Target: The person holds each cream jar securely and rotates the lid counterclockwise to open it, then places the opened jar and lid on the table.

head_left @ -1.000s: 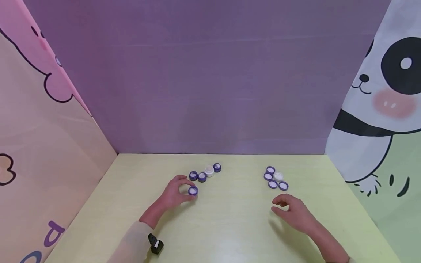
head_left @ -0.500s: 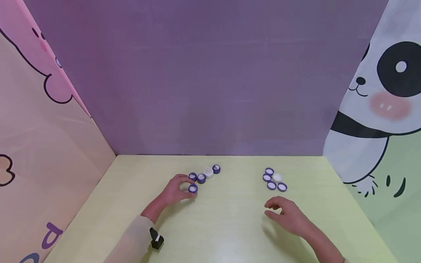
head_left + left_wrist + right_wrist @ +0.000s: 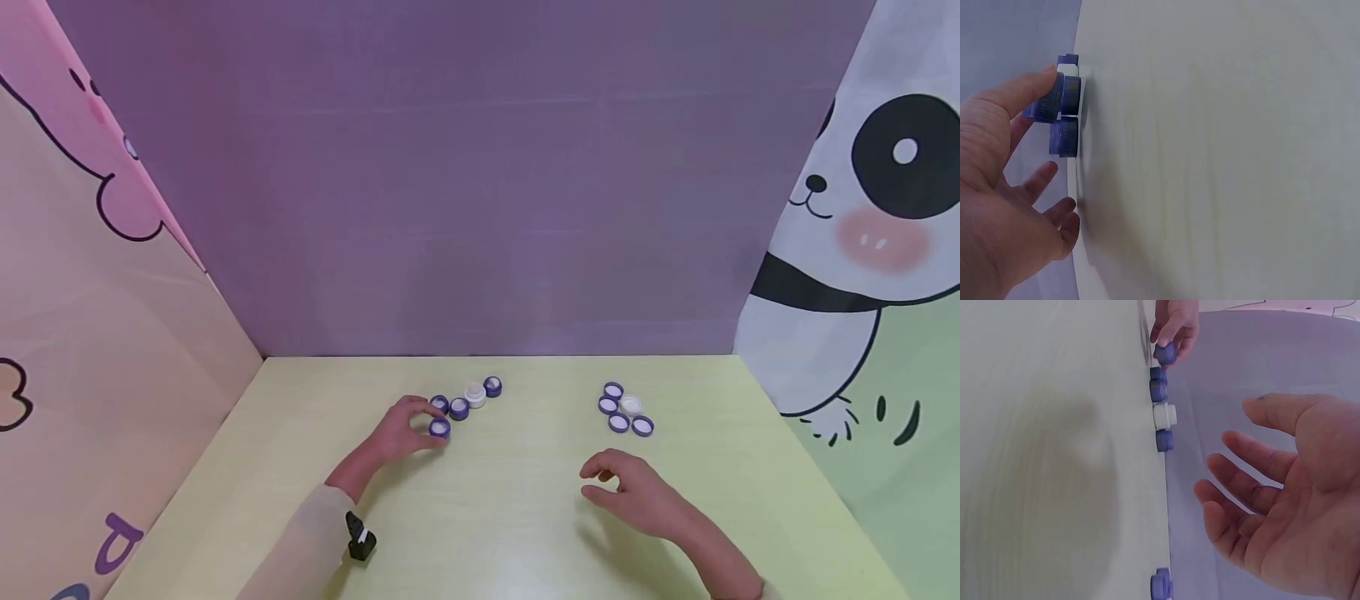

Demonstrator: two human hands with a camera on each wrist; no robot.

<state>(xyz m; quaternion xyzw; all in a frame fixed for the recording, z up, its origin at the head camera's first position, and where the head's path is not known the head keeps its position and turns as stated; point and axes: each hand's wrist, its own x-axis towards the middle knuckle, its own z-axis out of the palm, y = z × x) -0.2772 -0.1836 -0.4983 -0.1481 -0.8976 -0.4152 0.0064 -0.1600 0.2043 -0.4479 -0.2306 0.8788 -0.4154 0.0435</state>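
My left hand (image 3: 396,435) pinches a small round blue-purple cap (image 3: 439,428) between thumb and fingers. The left wrist view shows this cap (image 3: 1049,103) with lettering on its side. Close to it are two similar caps, a nearer one (image 3: 459,408) and one (image 3: 440,403) partly behind my fingertips. Just behind them sit a white stepped round piece (image 3: 475,394) and another blue-purple cap (image 3: 492,386). My right hand (image 3: 633,493) hovers over the table with loosely bent fingers, and the right wrist view shows nothing in its grasp (image 3: 1285,500).
On the right of the table (image 3: 510,517) lies a second cluster. It has several purple rings with white centres, one ring (image 3: 642,426) among them, and a white round piece (image 3: 632,405). A purple wall (image 3: 480,208) stands behind, with printed panels at both sides.
My left hand has moved slightly forward with the cap, nearer the other caps. My right hand has shifted left, away from the right cluster.
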